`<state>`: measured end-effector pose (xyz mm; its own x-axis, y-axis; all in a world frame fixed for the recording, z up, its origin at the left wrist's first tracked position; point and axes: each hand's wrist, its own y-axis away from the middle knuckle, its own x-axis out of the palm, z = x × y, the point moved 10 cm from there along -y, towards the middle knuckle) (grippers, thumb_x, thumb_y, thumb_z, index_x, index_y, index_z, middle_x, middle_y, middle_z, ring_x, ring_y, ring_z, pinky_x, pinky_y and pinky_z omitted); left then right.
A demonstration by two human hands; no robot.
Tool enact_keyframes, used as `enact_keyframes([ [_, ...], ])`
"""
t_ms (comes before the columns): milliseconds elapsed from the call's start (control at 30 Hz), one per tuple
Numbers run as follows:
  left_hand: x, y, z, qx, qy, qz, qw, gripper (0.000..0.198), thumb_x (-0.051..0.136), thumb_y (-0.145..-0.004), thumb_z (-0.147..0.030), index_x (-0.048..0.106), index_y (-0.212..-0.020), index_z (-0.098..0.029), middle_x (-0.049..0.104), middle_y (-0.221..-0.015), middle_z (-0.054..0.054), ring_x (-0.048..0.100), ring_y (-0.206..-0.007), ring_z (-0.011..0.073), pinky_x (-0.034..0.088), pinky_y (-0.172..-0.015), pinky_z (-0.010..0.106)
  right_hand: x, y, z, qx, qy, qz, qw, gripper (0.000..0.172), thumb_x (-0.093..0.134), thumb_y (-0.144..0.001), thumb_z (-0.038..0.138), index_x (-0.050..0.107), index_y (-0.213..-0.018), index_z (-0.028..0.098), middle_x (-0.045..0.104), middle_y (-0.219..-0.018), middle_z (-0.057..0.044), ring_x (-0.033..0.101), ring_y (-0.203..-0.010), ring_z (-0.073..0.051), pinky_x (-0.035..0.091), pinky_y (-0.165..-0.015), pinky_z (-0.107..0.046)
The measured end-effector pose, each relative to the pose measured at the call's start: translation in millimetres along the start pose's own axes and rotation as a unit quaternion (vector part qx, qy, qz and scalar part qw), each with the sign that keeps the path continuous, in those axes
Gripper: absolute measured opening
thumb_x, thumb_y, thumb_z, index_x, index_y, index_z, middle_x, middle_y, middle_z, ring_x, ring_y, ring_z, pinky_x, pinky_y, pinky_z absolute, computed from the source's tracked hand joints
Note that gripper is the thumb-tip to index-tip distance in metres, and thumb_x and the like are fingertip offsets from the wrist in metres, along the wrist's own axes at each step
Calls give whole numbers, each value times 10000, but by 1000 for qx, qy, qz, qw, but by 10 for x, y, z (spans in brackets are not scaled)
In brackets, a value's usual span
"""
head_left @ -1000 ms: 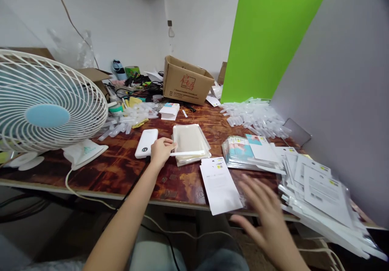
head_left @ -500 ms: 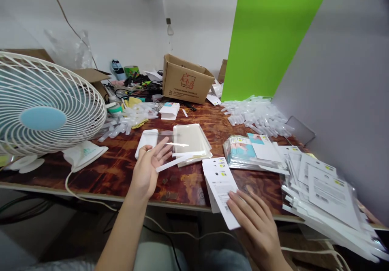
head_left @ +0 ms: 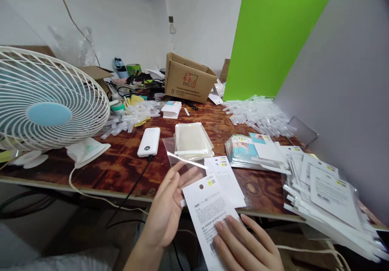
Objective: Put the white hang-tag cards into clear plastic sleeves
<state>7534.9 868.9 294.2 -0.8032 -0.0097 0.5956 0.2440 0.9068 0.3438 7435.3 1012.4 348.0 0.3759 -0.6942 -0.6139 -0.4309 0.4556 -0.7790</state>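
My left hand [head_left: 165,210] holds a clear plastic bag [head_left: 170,145] with a pale strip along one edge; its fingers show partly through the film and partly go behind a card. Fingers lie across the lower part of that white printed card [head_left: 200,208], where my right hand [head_left: 243,242] grips it; the right thumb is hidden. The card has a punched hole and a yellow label at its top, tilted close to my left palm. Just beyond, two or so similar cards [head_left: 232,186] overlap at the table edge. A stack of clear bags [head_left: 191,139] lies behind them.
A white power bank [head_left: 149,141] with a cable lies left of the bags. Packed cards [head_left: 243,151] and a spread pile of bagged cards [head_left: 331,194] are at right. A fan [head_left: 50,101] stands left, a carton [head_left: 190,80] at back, translucent plastic pieces [head_left: 261,115] back right.
My right hand has drawn one card off the others, which now lie on the table edge. My left hand has moved right and nearer with the bag, uncovering the power bank.
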Motion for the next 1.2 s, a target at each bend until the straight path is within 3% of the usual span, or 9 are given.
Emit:
enact_keyframes([
  [300, -6, 157, 102, -10, -17, -26, 999, 422, 534, -904, -326, 501, -1315, -234, 705, -1179, 109, 648, -1099, 236, 534, -878, 327, -18, -8, 18, 38, -12, -49, 998, 239, 472, -945, 170, 704, -911, 216, 732, -1005, 19, 636, -1077, -155, 382, -1097, -365],
  [400, 46, 193, 157, -28, -44, -1, 999, 438, 577, -878, -349, 530, -1297, -231, 711, -1161, 117, 671, -1043, 243, 545, -818, 312, -45, 9, -2, 57, 0, -62, 996, 237, 479, -941, 175, 708, -907, 224, 732, -1002, 18, 618, -1100, -165, 380, -1090, -371],
  [533, 114, 332, 451, -86, -46, 41, 994, 448, 675, -809, -367, 601, -1230, -230, 705, -1174, 115, 667, -1044, 267, 542, -839, 337, -61, 54, -171, 115, 41, -45, 992, 324, 405, -940, 121, 671, -1112, 192, 694, -1113, -69, 577, -1150, -213, 417, -1019, -373],
  [600, 99, 397, 575, -99, -43, 51, 993, 457, 702, -781, -409, 628, -1201, -246, 703, -1181, 108, 657, -1064, 279, 538, -861, 353, -33, 76, -266, 140, 54, -8, 989, 400, 384, -943, 115, 555, -1299, 178, 668, -1158, -92, 567, -1127, -204, 423, -997, -347],
  [700, 54, 446, 666, -103, -55, 71, 991, 463, 711, -762, -448, 648, -1185, -271, 705, -1176, 97, 663, -1045, 280, 544, -852, 362, 39, 90, -285, 122, 51, 61, 989, 510, 341, -997, 336, 326, -1455, 112, 627, -1190, -132, 531, -1112, -207, 420, -973, -314],
  [767, 31, 456, 681, -103, -67, 79, 989, 487, 707, -763, -453, 636, -1213, -280, 712, -1161, 95, 676, -1009, 273, 550, -836, 366, 66, 103, -273, 109, 41, 87, 989, 644, 263, -973, 521, 284, -1471, 114, 595, -1209, -140, 513, -1112, -208, 422, -953, -295],
  [933, 112, 473, 662, -94, -106, 98, 985, 498, 686, -757, -517, 669, -1188, -268, 728, -1106, 93, 692, -909, 240, 558, -762, 318, -47, 151, -426, 168, 26, 36, 985, 520, 425, -933, 492, 421, -1410, 284, 489, -1324, -127, 480, -1184, -264, 432, -980, -407],
  [1067, 222, 520, 765, -124, -156, 151, 968, 587, 676, -721, -592, 652, -1218, -283, 719, -1106, 83, 681, -783, 205, 541, -607, 268, -137, 96, -415, 91, -3, 27, 996, 581, 458, -854, 629, 574, -1282, 253, 545, -1321, -125, 470, -1252, -317, 475, -964, -479],
  [1200, 62, 540, 772, -77, -256, 119, 956, 580, 619, -761, -606, 635, -1253, -300, 723, -1039, 89, 663, -852, 233, 536, -754, 314, -207, 7, -477, 78, -93, 53, 991, 373, 523, -903, 473, 653, -1141, 217, 641, -1219, -90, 527, -1233, -237, 549, -917, -368],
])
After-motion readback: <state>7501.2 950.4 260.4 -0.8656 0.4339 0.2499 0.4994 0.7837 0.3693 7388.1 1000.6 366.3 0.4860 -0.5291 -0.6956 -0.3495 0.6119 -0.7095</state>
